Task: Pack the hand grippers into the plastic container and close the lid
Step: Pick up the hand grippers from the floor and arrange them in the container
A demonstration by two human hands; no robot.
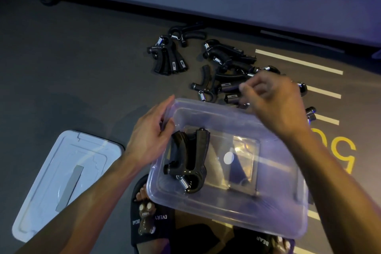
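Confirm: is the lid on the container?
No, the lid lies flat on the floor, left of the open container.

Both bare forearms reach forward from the bottom of the view. The left hand (151, 130) lies palm inward, fingers fairly straight, thumb tucked in toward them. The right hand (274, 103) hangs higher, back upward, wrist bent down, fingers loosely curled and blurred at the tips

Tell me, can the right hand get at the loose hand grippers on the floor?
Probably yes. The right hand hangs just above the nearest hand grippers, beyond the container's far rim, and nothing lies between them.
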